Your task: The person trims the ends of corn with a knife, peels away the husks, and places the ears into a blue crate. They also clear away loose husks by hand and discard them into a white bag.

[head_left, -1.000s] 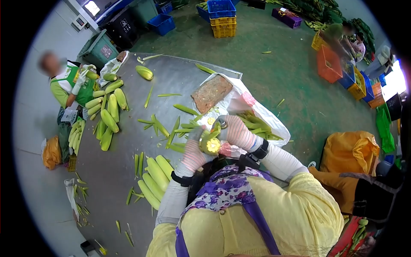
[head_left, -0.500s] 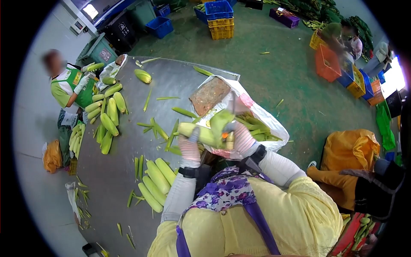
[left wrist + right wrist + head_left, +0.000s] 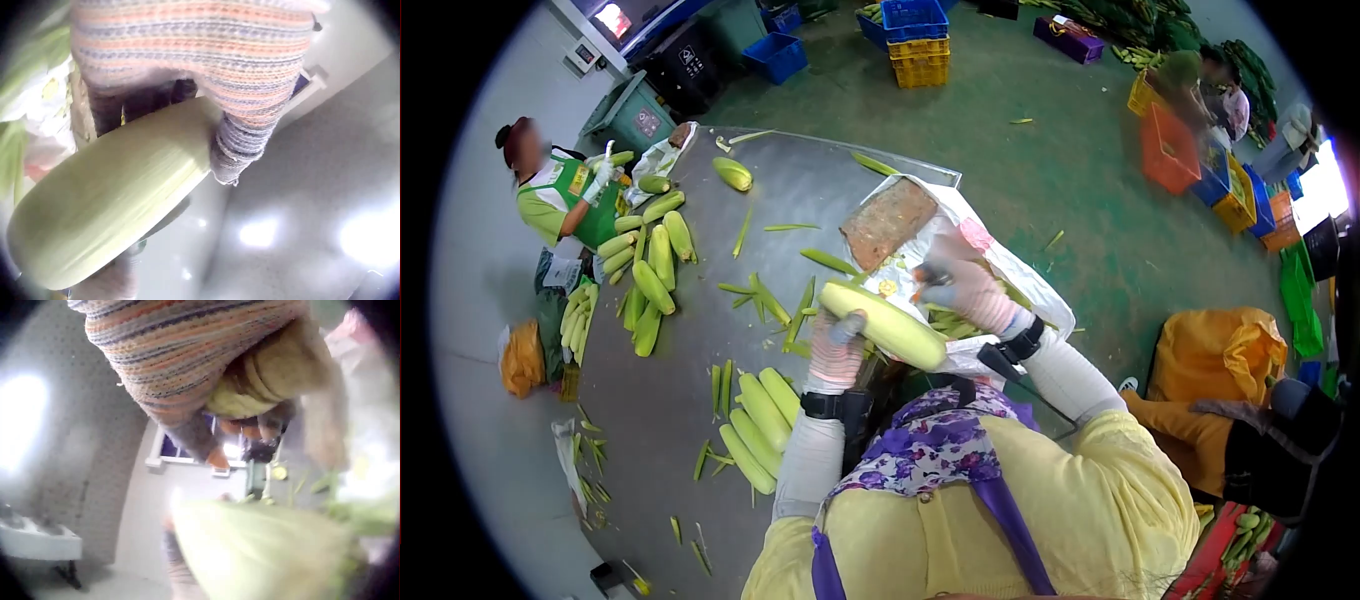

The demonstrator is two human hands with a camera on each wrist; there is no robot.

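Observation:
My gloved left hand [image 3: 837,350] grips a pale green ear of corn [image 3: 885,325] near one end. The ear slants across in front of my body, its other end toward the right, and fills much of the left wrist view. To its upper right, my gloved right hand [image 3: 975,295] is blurred and apart from the ear. In the right wrist view its fingers curl round the tan handle of a knife [image 3: 275,369], whose blade is a smear. Below both hands, a white sack [image 3: 1050,305] carries green husk pieces and a small yellow cut end [image 3: 887,287].
A brown block [image 3: 888,222] lies on the sack at the table [image 3: 700,390] edge. Several trimmed ears [image 3: 755,430] lie left of my forearm, with husk strips around. Farther left is a corn pile [image 3: 655,285], where another person [image 3: 570,200] works. Crates [image 3: 918,65] stand on the floor.
The ear was end-on at first, then turned sideways, and now slants in my left hand. My right hand has come away from it toward the sack, and the loose husk leaf on it is gone.

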